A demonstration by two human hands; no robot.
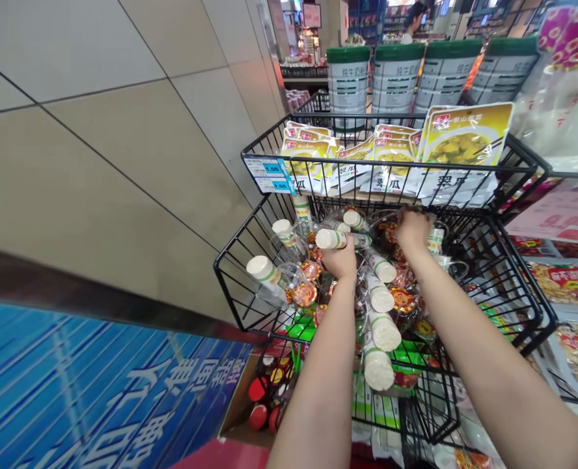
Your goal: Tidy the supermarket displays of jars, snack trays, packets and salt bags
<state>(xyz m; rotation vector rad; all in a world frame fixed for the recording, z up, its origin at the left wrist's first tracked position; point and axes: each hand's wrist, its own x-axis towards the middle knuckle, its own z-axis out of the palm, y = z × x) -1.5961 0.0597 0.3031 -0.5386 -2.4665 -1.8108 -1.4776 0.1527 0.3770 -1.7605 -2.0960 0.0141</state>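
My left hand [342,262] is closed around a white paper-wrapped noodle roll [329,239] in clear plastic, in the middle of the lower black wire basket [230,306]. Farther right, my right hand [413,231] reaches to the back of that basket. Its fingers are curled down at the packs, and what they hold is hidden. Another roll [435,240] and clear plastic show beside it. Round both hands lie more white rolls [385,331] with jars [305,293] under red and yellow lids, bagged together in clear plastic.
Above is a second wire basket [318,159] with yellow pouches [465,140] and a price tag [272,174]. Green-lidded tins [347,78] stand behind. A tiled wall [123,163] borders the left. A box of red-lidded jars [258,389] sits below. A person [414,23] is far back.
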